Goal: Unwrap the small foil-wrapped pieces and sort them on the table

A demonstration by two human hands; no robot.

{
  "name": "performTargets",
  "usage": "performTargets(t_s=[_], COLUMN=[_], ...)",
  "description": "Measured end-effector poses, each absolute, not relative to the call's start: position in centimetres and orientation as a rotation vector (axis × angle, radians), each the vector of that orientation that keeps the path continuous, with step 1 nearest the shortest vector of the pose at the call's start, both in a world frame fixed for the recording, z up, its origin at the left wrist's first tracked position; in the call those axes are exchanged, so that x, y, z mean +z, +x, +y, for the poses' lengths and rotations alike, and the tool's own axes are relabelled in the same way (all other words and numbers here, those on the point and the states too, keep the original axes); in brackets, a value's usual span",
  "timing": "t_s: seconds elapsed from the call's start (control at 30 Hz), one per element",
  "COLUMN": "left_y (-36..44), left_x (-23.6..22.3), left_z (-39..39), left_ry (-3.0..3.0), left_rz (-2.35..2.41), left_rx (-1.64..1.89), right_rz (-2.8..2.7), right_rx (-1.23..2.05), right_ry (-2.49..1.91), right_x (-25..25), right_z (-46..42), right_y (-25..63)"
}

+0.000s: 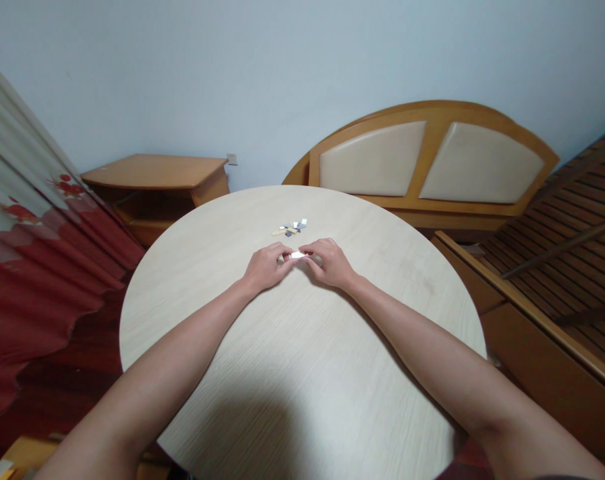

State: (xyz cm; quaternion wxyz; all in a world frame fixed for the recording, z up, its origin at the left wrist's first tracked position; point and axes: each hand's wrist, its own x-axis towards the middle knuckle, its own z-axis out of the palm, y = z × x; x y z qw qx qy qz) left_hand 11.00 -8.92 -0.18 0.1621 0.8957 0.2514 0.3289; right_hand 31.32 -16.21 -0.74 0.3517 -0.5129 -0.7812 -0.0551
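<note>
A person's left hand (267, 268) and right hand (331, 262) pinch opposite ends of a small white piece (297, 255) near the center of the frame, above a round pale table (292, 353), while a loose cluster of small flat pieces (293, 229) lies just higher in the picture and a red-and-white curtain (37, 287) hangs at far left

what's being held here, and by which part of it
A small, bright white piece, material unclear: the left hand pinches its left end, the right hand its right end.
</note>
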Motion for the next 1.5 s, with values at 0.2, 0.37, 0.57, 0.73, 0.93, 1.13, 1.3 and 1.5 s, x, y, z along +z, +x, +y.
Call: performTargets(t_s=[0.2, 0.37, 0.57, 0.73, 0.93, 1.13, 1.3, 1.5], left_y=[10.98, 10.93, 10.94, 10.92, 10.92, 10.98, 11.00, 11.02], left_x=[-0.25, -0.25, -0.33, -0.39, -0.51, -0.75, -0.77, -0.76], left_z=[-8.81, -8.80, -8.72, -8.67, -8.60, -8.51, -8.51, -8.52], left_ry=[2.569, 2.565, 2.547, 2.548, 2.552, 2.555, 2.542, 2.548], left_rz=[0.699, 0.682, 0.653, 0.671, 0.703, 0.685, 0.685, 0.691], left_rx=[0.945, 0.944, 0.966, 0.956, 0.958, 0.988, 0.998, 1.002], right_rz=[-2.034, -2.041, -2.055, -2.049, -2.033, -2.025, -2.028, -2.020], right_rx=[-0.127, -0.118, -0.119, -0.119, -0.131, -0.141, -0.140, -0.126], right_ry=[-1.376, -1.391, -1.388, -1.387, -1.347, -1.338, -1.334, -1.329], right_x=[-0.92, -1.03, -1.06, -1.09, -1.06, -1.14, -1.18, -1.15], right_z=[-16.05, -15.91, -15.83, -15.83, -15.90, -15.86, -15.86, -15.87], right_y=[31.41, 31.49, 31.57, 31.60, 31.56, 31.62, 31.64, 31.61])
